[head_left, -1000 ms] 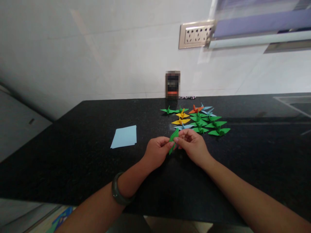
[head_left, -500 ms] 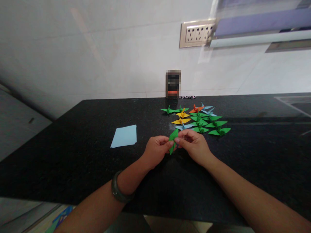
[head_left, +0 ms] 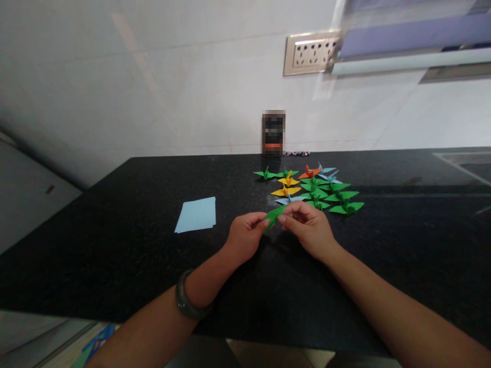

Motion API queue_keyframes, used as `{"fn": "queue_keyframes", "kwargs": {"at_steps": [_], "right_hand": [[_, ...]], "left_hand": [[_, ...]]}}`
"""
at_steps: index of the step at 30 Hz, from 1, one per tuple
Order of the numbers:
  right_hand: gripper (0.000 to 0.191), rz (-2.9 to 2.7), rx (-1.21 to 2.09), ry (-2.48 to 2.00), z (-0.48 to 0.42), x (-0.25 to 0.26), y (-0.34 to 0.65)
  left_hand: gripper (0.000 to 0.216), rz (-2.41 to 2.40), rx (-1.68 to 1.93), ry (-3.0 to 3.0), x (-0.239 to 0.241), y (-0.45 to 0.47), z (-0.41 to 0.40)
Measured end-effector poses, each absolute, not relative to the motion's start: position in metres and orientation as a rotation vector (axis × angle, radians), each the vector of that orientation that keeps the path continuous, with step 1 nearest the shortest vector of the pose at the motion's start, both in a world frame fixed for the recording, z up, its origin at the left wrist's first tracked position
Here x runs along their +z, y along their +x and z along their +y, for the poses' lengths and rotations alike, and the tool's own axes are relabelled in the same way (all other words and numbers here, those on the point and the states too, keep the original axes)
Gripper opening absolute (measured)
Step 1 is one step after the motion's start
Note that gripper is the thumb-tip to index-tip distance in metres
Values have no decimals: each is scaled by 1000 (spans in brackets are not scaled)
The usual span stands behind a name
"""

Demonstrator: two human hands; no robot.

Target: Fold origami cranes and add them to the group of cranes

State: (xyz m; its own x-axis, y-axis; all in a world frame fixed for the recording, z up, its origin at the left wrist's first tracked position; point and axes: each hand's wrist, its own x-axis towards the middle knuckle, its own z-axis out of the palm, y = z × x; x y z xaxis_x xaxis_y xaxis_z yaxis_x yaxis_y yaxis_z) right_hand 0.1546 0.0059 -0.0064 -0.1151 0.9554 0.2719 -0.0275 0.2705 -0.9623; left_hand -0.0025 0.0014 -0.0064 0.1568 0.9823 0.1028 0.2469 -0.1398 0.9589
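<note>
A folded piece of green origami paper (head_left: 274, 216) is pinched between both hands, just above the black countertop. My left hand (head_left: 246, 236) grips its lower left end between thumb and fingers. At the upper right end, my right hand (head_left: 306, 225) pinches it with thumb and forefinger. Right behind my right hand lie folded paper cranes: green ones (head_left: 347, 206), yellow ones (head_left: 286, 191), an orange one (head_left: 309, 172) and light blue ones (head_left: 288, 200). My fingers hide part of the green paper and of the nearest cranes.
A stack of light blue paper squares (head_left: 196, 214) lies left of my hands on the black countertop (head_left: 126, 245). Against the wall stands a blurred-out dark upright object (head_left: 273, 133), with a beaded strand (head_left: 297, 153) beside it. A socket panel (head_left: 312, 52) is on the wall.
The green paper has turned from nearly upright to a slant, its top leaning right. Both hands have shifted only slightly and still hold it. The cranes and blue squares stay put.
</note>
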Motion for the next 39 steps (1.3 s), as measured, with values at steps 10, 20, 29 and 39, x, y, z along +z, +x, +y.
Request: {"fn": "queue_keyframes", "kwargs": {"at_steps": [10,20,29,39], "right_hand": [[10,-1505,936,-914,6,-7,157],[24,-1241,1277,-1127,6,-4,156],[24,-1513,1493,-1061,-1,-6,149],[22,-1354,1193,-1176,-3,-6,146]], "left_hand": [[25,1048,1016,1121,-6,2,-1],[30,1155,1163,1100,-7,1,3],[31,1225,1225,1246,-4,-4,5],[25,1090,1125,1095,-4,2,0]]}}
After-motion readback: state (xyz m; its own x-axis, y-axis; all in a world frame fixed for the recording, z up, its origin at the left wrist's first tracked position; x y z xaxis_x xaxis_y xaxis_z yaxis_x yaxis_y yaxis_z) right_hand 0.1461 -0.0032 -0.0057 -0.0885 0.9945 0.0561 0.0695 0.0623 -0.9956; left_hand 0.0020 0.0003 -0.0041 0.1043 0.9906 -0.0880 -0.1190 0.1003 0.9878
